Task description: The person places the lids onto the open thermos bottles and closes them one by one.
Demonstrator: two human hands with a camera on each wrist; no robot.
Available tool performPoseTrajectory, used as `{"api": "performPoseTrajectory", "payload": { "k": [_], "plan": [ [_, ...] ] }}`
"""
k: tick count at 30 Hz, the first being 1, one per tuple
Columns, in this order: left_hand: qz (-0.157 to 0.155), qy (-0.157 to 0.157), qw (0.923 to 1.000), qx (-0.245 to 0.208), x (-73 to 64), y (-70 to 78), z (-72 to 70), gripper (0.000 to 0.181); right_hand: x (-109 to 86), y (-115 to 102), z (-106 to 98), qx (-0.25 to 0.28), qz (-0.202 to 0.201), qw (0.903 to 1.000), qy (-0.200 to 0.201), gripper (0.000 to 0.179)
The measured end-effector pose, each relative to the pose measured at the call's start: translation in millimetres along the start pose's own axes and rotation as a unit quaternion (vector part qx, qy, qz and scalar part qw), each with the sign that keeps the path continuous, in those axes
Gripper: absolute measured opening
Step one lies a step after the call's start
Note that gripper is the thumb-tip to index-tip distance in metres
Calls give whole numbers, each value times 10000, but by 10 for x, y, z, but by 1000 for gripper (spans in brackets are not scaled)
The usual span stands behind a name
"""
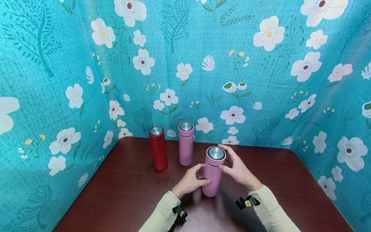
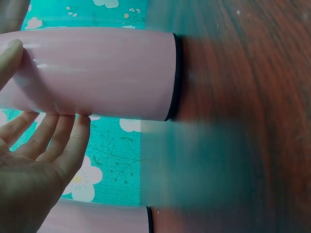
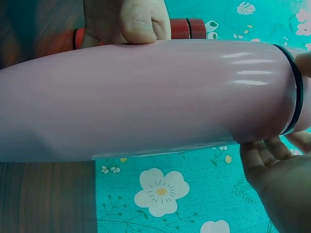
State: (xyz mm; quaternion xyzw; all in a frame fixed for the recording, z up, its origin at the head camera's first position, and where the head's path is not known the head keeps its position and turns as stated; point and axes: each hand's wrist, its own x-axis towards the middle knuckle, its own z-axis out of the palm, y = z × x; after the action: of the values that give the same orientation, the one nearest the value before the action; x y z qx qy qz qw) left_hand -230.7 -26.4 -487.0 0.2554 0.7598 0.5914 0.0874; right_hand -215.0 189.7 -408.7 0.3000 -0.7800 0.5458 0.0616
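A pink thermos bottle with a steel-topped lid stands slightly tilted between both hands at the middle of the table. My left hand grips its lower body, thumb in front and fingers along the far side. Around the upper end, at the lid seam, my right hand holds it with thumb and fingers. The left wrist view shows the pink bottle with its black-edged base close over the wood. In the right wrist view, the dark seam ring of the bottle lies near the right fingers.
Behind and left of the held bottle, a second pink thermos stands upright. Left of that is a red thermos, also upright. The dark red-brown table meets a turquoise flowered cloth at the back and sides.
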Motion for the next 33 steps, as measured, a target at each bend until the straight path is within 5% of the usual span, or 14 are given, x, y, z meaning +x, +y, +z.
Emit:
{"api": "performPoseTrajectory", "payload": {
  "k": [18, 27, 33],
  "plan": [
    [-33, -3, 10000, -8, 16, -57, 13, 56, -4, 21, -10, -11, -146, 9999, -62, 61],
    [53, -4, 10000, 15, 17, -50, 11, 56, 2, 38, -22, 98, 247, 9996, 94, 67],
    [-5, 21, 10000, 72, 15, -45, 10, 56, -10, 25, -36, 184, 136, 9997, -12, 64]
  ]
}}
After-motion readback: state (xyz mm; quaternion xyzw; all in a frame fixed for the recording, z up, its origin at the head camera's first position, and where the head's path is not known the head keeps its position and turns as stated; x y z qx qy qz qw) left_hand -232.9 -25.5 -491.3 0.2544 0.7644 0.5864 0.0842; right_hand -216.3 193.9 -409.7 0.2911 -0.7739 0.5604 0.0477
